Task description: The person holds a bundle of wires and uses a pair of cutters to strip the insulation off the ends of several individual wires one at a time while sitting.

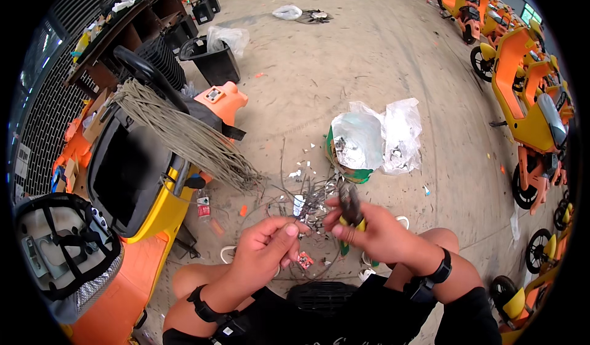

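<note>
My right hand (368, 230) grips a pair of pliers (351, 202) with yellow and dark handles, the jaws pointing away from me. To its left, my left hand (267, 248) has its thumb and forefinger pinched together; whether something thin is between them I cannot tell. Beneath and beyond both hands, a heap of dark wire scraps (311, 202) lies on the floor with white bits among it. A long bundle of grey-brown cables (184, 135) rests across the scooter at the left, its frayed end near the heap.
An open sack with a clear plastic liner (357, 140) stands beyond the pliers. At the left is a yellow and orange scooter (173, 211); a black bin (214, 61) stands farther off. Several scooters (530, 96) line the right side. A red-labelled bottle (203, 206) lies near the heap.
</note>
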A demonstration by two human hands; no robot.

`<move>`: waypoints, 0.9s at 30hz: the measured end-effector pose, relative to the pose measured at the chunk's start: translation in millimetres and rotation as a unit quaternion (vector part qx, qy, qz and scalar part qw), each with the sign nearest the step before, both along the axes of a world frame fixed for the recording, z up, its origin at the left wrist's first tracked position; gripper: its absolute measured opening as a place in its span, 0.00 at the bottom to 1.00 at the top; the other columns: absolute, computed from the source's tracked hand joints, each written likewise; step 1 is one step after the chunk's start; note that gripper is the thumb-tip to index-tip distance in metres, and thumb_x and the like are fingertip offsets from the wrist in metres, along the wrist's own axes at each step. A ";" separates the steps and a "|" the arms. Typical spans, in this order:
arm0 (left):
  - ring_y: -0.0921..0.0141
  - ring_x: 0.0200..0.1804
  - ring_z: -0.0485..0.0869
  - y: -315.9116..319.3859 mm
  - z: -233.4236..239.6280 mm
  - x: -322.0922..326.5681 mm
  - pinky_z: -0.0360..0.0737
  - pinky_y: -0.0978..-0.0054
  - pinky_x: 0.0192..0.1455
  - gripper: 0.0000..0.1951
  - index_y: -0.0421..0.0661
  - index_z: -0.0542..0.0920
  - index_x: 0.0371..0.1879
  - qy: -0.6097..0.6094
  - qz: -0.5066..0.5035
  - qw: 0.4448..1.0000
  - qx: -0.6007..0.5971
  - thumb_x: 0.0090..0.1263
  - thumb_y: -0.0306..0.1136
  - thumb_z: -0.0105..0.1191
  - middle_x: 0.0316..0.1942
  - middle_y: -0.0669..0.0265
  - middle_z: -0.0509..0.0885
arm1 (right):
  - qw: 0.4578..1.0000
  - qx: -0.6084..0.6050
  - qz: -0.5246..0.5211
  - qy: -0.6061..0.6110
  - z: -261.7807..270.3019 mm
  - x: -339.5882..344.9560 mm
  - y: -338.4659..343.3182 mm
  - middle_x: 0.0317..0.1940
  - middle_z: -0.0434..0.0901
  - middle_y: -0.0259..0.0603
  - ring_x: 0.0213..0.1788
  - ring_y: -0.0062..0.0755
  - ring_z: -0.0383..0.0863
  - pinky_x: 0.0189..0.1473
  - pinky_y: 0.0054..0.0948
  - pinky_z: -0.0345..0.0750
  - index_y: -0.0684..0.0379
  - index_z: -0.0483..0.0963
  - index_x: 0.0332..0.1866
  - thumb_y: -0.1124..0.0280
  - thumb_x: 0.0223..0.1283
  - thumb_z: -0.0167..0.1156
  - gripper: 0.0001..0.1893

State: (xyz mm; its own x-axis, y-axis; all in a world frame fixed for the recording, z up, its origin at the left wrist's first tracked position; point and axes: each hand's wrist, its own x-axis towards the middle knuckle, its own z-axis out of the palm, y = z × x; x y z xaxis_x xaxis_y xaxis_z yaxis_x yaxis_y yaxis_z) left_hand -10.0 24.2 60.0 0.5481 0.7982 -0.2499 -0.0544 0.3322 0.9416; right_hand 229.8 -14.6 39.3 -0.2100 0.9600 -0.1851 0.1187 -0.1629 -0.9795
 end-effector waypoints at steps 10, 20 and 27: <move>0.83 0.30 0.76 -6.2 -2.2 9.9 0.76 0.83 0.35 0.14 0.38 0.83 0.47 0.020 -0.041 0.999 -0.006 0.81 0.37 0.51 0.31 0.71 0.83 | 0.994 0.036 0.076 -0.072 -1.4 -21.4 -12.3 0.41 0.83 0.53 0.41 0.53 0.84 0.44 0.39 0.79 0.64 0.72 0.57 0.64 0.68 0.64 0.19; 0.82 0.35 0.79 -4.2 -4.1 11.4 0.77 0.82 0.37 0.13 0.38 0.84 0.44 0.031 -0.007 0.999 0.032 0.79 0.37 0.54 0.35 0.70 0.85 | 0.993 0.048 0.062 -0.085 -5.1 -22.8 -13.5 0.39 0.83 0.54 0.42 0.52 0.85 0.43 0.39 0.79 0.66 0.70 0.58 0.63 0.68 0.64 0.21; 0.83 0.34 0.77 -14.2 -12.3 21.1 0.75 0.82 0.37 0.09 0.38 0.85 0.41 0.111 0.001 0.989 0.098 0.77 0.32 0.56 0.30 0.71 0.86 | 0.995 0.026 0.069 -0.071 -5.1 -26.7 -13.3 0.37 0.83 0.52 0.40 0.52 0.85 0.42 0.39 0.79 0.63 0.72 0.54 0.65 0.69 0.63 0.16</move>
State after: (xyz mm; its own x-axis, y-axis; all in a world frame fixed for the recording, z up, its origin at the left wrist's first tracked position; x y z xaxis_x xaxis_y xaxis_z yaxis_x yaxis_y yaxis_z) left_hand 11.1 10.0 47.7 0.4951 0.8445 -0.2043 0.1605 0.1422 0.9767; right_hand 203.1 -27.9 34.2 -0.3148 0.9331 -0.1738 0.2735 -0.0862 -0.9580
